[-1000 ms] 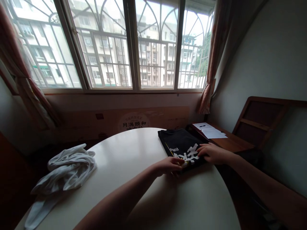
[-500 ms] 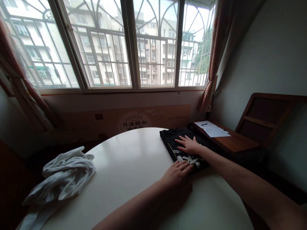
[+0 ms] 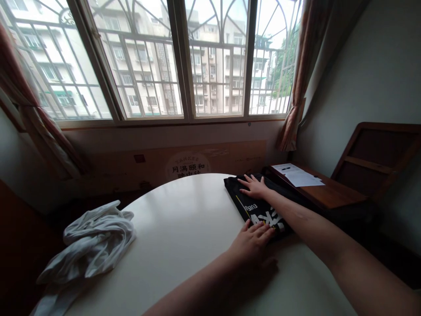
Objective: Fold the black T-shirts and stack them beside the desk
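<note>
A folded black garment (image 3: 241,193) with white lettering and a thin yellow line lies flat at the right side of the round white table (image 3: 184,219). My right hand (image 3: 255,187) rests on its far part, palm down with the fingers spread. At its near edge lies my left hand (image 3: 253,239), fingers stretched out over the lettering. Neither hand grips the cloth. Part of the print is hidden under my left fingers and right forearm. At the table's left edge a crumpled white cloth (image 3: 95,241) lies in a heap, partly hanging over.
Beyond the table's right side stands a wooden chair (image 3: 345,193) with white papers (image 3: 301,177) and a pen on its seat. A printed cardboard panel (image 3: 217,160) stands below the barred window (image 3: 217,61). Curtains (image 3: 294,118) hang at both sides.
My right hand has slid toward the garment's far edge, uncovering more of the white lettering. My left hand stays at the near edge. The view has shifted slightly.
</note>
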`<action>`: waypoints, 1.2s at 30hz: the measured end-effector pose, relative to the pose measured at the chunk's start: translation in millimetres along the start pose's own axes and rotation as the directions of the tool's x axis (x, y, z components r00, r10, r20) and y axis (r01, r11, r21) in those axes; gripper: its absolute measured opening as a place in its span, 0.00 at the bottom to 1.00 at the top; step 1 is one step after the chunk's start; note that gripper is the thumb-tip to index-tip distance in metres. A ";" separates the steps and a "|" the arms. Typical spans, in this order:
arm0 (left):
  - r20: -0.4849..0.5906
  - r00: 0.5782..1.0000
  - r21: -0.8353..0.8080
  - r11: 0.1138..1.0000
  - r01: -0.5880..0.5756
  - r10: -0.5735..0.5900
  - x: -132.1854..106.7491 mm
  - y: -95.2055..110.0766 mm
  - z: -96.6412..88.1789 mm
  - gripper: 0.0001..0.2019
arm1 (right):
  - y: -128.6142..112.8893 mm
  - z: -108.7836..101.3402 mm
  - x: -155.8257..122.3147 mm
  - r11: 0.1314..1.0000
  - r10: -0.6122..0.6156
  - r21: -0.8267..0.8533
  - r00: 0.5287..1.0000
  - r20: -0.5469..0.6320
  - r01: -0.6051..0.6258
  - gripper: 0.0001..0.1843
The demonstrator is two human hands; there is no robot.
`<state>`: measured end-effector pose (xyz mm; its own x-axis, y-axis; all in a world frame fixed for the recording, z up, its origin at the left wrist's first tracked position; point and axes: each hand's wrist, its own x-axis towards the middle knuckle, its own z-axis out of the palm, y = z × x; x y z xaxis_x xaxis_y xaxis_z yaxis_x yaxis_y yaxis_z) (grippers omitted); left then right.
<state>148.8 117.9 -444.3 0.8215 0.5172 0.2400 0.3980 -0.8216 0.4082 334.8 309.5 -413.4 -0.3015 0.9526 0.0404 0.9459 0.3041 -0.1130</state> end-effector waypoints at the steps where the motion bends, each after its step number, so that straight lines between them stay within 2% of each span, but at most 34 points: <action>1: -0.001 1.000 -0.002 1.000 -0.001 0.001 -0.2 -0.2 0.2 0.42 | -0.6 -0.2 0.2 0.999 -0.044 0.005 0.999 -0.002 0.044 0.39; 3: -0.001 1.000 0.012 1.000 -0.007 0.007 -0.4 -0.2 0.1 0.43 | -2.1 -1.0 1.2 0.994 -0.103 0.029 0.994 0.045 0.102 0.38; 6: 0.017 1.000 0.068 0.997 -0.027 0.026 -0.8 0.9 -1.7 0.38 | -4.5 -2.7 4.1 0.994 -0.097 0.063 0.986 0.136 0.089 0.38; 11: 0.027 0.998 0.137 0.988 -0.065 0.062 -0.8 -0.7 -3.7 0.28 | -3.7 -4.7 4.9 0.992 -0.103 0.090 0.987 0.124 0.092 0.39; 13: 0.010 0.992 0.161 0.979 -0.123 0.123 0.2 -2.7 -3.3 0.23 | -0.6 -6.9 2.2 0.982 -0.103 0.169 0.992 0.075 0.089 0.38; 17: 0.004 0.963 0.205 0.942 -0.264 0.269 2.4 -2.2 -4.0 0.13 | 12.0 -15.7 -13.7 0.950 -0.036 0.304 0.994 -0.105 0.067 0.33; 19: -0.013 0.954 0.220 0.932 -0.289 0.299 2.3 1.3 -5.0 0.12 | 21.6 -20.6 -28.8 0.953 0.030 0.303 0.987 -0.155 0.018 0.34; 24: -0.025 0.946 0.312 0.902 -0.299 0.323 -2.2 14.6 -7.1 0.15 | 40.3 -33.0 -73.9 0.933 0.186 0.338 0.970 -0.160 -0.123 0.30; 27: 0.014 0.954 0.434 0.858 -0.274 0.298 -5.6 24.7 -9.0 0.16 | 31.5 -45.5 -92.6 0.915 0.231 0.387 0.937 -0.263 -0.116 0.31; 30: 0.089 0.960 0.530 0.803 -0.273 0.267 -14.5 33.9 -12.3 0.14 | 1.5 -58.9 -106.4 0.890 0.255 0.454 0.877 -0.407 -0.048 0.33; 32: 0.139 0.963 0.564 0.781 -0.267 0.229 -27.9 37.6 -16.4 0.12 | -26.7 -64.4 -116.5 0.811 0.256 0.578 0.834 -0.489 0.090 0.33; 33: 0.155 0.966 0.575 0.776 -0.257 0.205 -37.1 38.5 -19.2 0.11 | -42.0 -65.2 -122.0 0.730 0.261 0.660 0.822 -0.506 0.175 0.33; 34: 0.165 0.970 0.583 0.776 -0.242 0.179 -47.8 38.8 -22.4 0.11 | -57.5 -64.7 -127.5 0.618 0.272 0.745 0.820 -0.503 0.251 0.32; 36: 0.153 0.983 0.585 0.793 -0.171 0.099 -71.3 38.1 -29.4 0.11 | -88.4 -58.5 -137.5 0.349 0.291 0.879 0.853 -0.432 0.325 0.30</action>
<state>93.5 56.9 -420.0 0.9099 0.3901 0.1414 0.4135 -0.8803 -0.2326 299.6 151.5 -350.8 0.0702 0.8999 0.4304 0.1270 0.4198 -0.8987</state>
